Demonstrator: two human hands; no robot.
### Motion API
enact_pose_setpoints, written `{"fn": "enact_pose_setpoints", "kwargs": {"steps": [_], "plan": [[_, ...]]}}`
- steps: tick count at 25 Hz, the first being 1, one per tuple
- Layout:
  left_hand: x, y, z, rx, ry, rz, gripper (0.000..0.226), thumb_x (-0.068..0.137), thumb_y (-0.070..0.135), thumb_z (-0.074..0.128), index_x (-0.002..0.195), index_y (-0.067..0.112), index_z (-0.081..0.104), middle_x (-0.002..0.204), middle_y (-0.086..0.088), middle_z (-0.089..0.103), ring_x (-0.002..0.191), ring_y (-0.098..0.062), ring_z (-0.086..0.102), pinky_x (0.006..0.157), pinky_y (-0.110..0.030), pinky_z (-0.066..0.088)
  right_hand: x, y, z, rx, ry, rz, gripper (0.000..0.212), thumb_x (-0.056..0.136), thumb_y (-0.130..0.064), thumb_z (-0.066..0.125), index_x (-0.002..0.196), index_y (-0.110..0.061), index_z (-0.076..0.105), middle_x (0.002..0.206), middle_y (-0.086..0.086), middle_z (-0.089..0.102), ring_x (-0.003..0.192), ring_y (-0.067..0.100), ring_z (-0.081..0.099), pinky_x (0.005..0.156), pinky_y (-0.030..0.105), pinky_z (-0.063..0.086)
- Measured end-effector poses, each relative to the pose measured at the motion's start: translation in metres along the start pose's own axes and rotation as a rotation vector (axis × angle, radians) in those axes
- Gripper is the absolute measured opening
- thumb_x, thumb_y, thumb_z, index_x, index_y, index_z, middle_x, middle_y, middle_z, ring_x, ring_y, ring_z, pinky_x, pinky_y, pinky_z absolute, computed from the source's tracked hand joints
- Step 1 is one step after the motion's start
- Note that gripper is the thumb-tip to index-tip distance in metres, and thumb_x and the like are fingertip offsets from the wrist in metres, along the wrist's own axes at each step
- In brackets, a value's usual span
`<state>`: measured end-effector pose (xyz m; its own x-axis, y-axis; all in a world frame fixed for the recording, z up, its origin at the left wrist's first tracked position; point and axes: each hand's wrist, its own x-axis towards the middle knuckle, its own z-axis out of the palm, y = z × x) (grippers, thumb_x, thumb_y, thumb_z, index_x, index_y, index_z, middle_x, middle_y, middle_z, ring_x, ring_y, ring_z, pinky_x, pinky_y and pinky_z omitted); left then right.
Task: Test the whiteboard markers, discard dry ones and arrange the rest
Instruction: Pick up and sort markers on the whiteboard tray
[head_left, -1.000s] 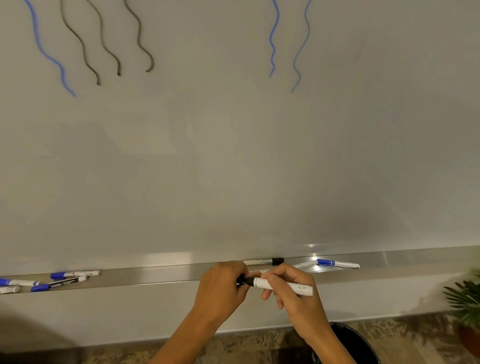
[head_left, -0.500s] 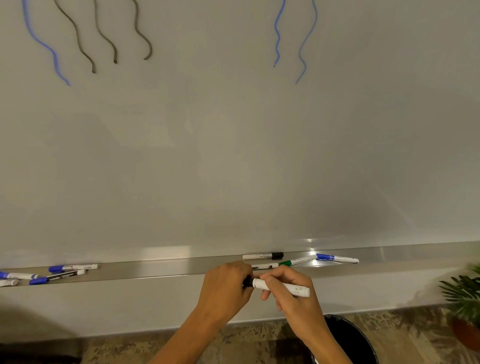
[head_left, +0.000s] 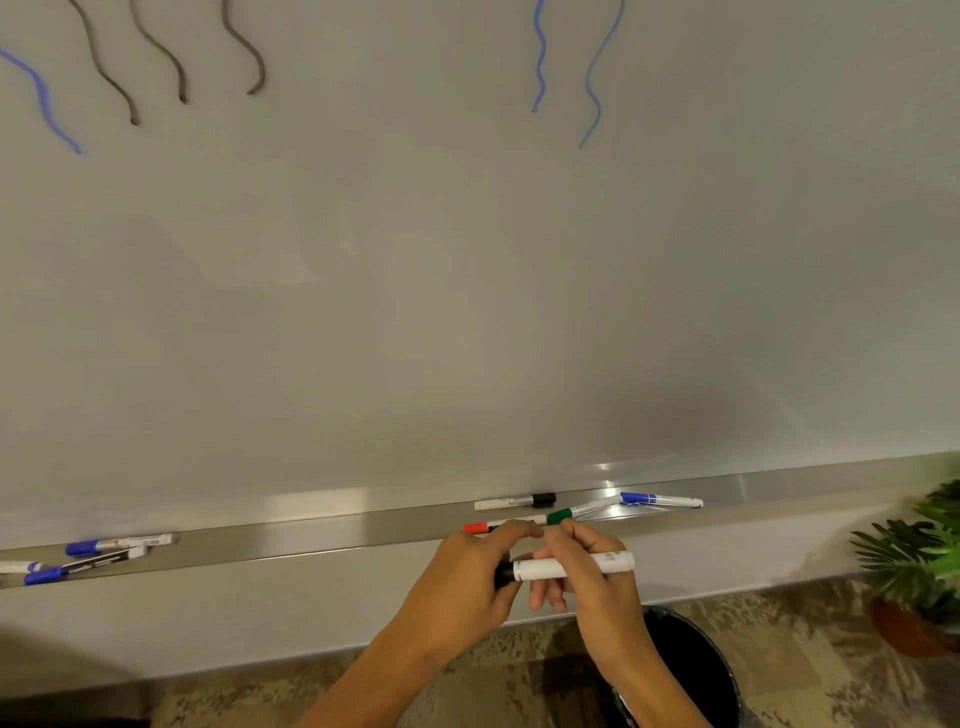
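Note:
Both hands hold one white marker level in front of the metal tray. My left hand grips its black cap end, and my right hand pinches the white barrel. On the tray behind my hands lie a black-capped marker, a green-capped marker, a red-capped marker and a blue-capped marker. At the tray's left end lie several blue and black markers. The whiteboard carries wavy blue and grey test lines near the top.
A black waste bin stands on the patterned floor below my right forearm. A potted plant stands at the right edge.
The view has tilted down and the tray sits higher. My hands stay together on the marker, slightly lower. A red-capped and a green-capped marker now show behind them.

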<state>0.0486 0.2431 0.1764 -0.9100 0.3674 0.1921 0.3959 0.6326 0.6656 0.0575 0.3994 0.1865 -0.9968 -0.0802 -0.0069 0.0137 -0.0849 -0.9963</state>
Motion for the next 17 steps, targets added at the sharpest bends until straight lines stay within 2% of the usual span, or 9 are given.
{"fn": "enact_pose_setpoints", "kwargs": {"steps": [2, 6, 9, 13, 17], "plan": [[0.001, 0.003, -0.002, -0.02, -0.006, 0.011, 0.054, 0.091, 0.012, 0.066, 0.139, 0.032, 0.05, 0.064, 0.02, 0.045, 0.063, 0.012, 0.053, 0.061, -0.002, 0.034, 0.0, 0.001, 0.002, 0.017, 0.024, -0.006, 0.038, 0.072, -0.053, 0.063, 0.072, -0.017, 0.072, 0.064, 0.019, 0.067, 0.055, 0.029, 0.056, 0.049, 0.032, 0.044], [0.0, 0.007, 0.005, -0.055, -0.005, 0.022, 0.06, 0.091, 0.012, 0.064, 0.144, 0.034, 0.046, 0.073, 0.018, 0.058, 0.059, 0.009, 0.052, 0.062, -0.003, 0.035, -0.004, 0.0, 0.001, 0.086, 0.043, -0.009, 0.033, 0.072, -0.049, 0.062, 0.068, -0.018, 0.072, 0.062, 0.011, 0.066, 0.049, 0.02, 0.055, 0.047, 0.033, 0.043], [0.0, 0.012, 0.011, -0.063, 0.002, 0.035, 0.061, 0.091, 0.013, 0.064, 0.144, 0.036, 0.044, 0.071, 0.023, 0.052, 0.058, 0.01, 0.053, 0.06, -0.002, 0.035, -0.009, -0.001, -0.003, 0.114, 0.044, -0.012, 0.037, 0.074, -0.045, 0.062, 0.066, -0.009, 0.068, 0.059, 0.011, 0.064, 0.047, 0.019, 0.052, 0.045, 0.031, 0.04], [0.004, 0.016, 0.019, -0.027, -0.015, 0.026, 0.057, 0.092, 0.017, 0.065, 0.143, 0.036, 0.046, 0.065, 0.023, 0.047, 0.059, 0.008, 0.053, 0.061, -0.003, 0.035, -0.011, 0.004, -0.016, 0.124, 0.047, 0.036, 0.032, 0.085, -0.03, 0.059, 0.072, -0.002, 0.065, 0.062, 0.015, 0.063, 0.05, 0.021, 0.053, 0.044, 0.029, 0.04], [0.014, 0.023, 0.032, -0.046, -0.038, -0.023, 0.044, 0.09, 0.018, 0.067, 0.13, 0.033, 0.058, 0.067, 0.02, 0.048, 0.067, 0.005, 0.054, 0.062, -0.007, 0.036, -0.015, 0.013, -0.041, 0.153, 0.057, 0.143, 0.033, 0.087, -0.033, 0.07, 0.078, -0.002, 0.065, 0.064, 0.017, 0.061, 0.054, 0.021, 0.053, 0.047, 0.03, 0.038]]}}
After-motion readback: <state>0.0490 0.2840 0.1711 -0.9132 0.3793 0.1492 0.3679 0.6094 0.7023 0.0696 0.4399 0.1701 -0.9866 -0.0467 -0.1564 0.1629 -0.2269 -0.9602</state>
